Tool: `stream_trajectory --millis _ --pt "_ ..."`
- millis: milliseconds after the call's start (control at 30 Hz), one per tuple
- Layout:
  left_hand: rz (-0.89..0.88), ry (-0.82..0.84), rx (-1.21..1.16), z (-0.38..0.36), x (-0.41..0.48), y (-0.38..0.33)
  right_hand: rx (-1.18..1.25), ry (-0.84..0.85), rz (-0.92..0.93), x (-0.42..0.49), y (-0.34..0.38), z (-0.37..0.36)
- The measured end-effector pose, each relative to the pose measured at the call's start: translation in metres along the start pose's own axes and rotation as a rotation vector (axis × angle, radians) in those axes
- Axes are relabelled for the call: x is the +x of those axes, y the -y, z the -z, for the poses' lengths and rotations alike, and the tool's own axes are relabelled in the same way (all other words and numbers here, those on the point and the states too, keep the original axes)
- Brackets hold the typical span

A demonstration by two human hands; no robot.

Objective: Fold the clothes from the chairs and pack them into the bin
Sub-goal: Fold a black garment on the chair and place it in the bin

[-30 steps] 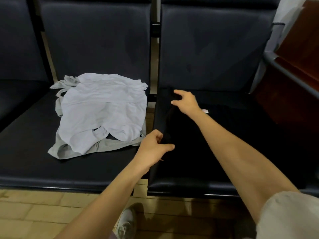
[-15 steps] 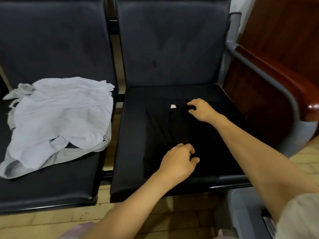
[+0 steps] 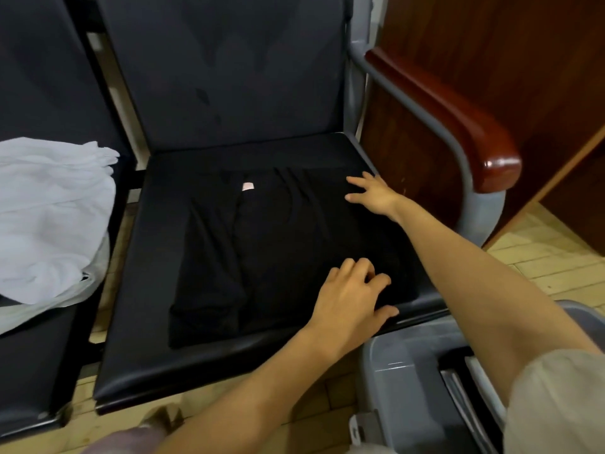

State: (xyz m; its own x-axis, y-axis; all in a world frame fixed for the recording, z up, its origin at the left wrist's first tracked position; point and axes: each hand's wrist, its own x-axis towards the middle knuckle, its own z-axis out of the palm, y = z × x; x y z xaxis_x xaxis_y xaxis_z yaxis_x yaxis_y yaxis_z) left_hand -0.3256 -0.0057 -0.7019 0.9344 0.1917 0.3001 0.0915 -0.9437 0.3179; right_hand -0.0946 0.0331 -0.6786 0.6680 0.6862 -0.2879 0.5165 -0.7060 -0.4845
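A black garment with a small pale label lies spread flat on the seat of the right-hand black chair. My left hand rests palm down on its near right part, fingers curled a little. My right hand lies flat on its far right edge with the fingers spread. A heap of white clothes covers the seat of the chair to the left. The grey plastic bin stands on the floor at the lower right, partly hidden by my right arm.
The right chair has a grey metal armrest capped with dark red wood. Dark wooden furniture stands right behind it. The floor is pale tile. A shoe tip shows at the bottom edge.
Both hands have slid rightward across the black garment, from its left side to its right edge. The view has swung right, so the bin has come into sight.
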Motion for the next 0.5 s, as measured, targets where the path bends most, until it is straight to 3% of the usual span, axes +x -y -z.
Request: stream_trajectory --millis 133,367,500 --pt "0.005 -0.064 -0.059 -0.004 0.005 -0.01 0.033 0.001 -0.011 0.004 0.002 0.0" --pt "0.321 -0.084 -0.381 0.036 -0.001 -0.005 0.146 -0.089 -0.019 -0.003 0.018 0.002" --pt "0.397 -0.096 -0.345 0.07 -0.014 0.011 0.148 -0.114 0.059 0.001 0.056 0.004"
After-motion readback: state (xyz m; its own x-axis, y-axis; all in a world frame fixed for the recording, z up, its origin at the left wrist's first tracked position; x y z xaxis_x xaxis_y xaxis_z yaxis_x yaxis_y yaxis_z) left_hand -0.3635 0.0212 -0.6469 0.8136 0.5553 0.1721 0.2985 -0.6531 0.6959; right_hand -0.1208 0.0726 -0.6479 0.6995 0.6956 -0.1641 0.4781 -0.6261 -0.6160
